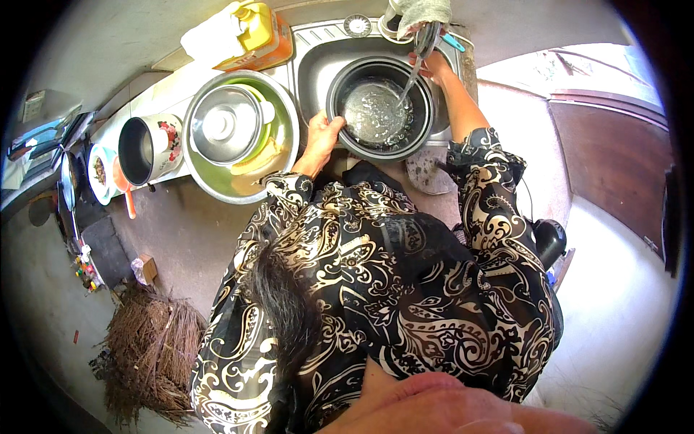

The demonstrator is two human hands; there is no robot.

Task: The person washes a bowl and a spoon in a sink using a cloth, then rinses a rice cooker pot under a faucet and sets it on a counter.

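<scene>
A dark rice cooker inner pot (374, 108) sits over the steel sink (314, 59), with water in its bottom. My left hand (323, 135) grips the pot's left rim, thumb on top. From the tap (426, 40), a stream of water (411, 81) falls into the pot. My right hand (436, 68) is at the pot's far right side, just beneath the tap. Its fingers are partly hidden by the tap and stream, so whether they grip the rim is unclear. A grey cloth (425, 13) is draped over the tap.
Left of the sink stands a large metal basin (195, 182) holding a lidded green vessel (265, 141). Beyond are a yellow-orange jug (260, 38) and a floral pot on its side (162, 141). A turquoise handle (453, 42) lies right of the tap. Dry brushwood (152, 347) lies on the floor.
</scene>
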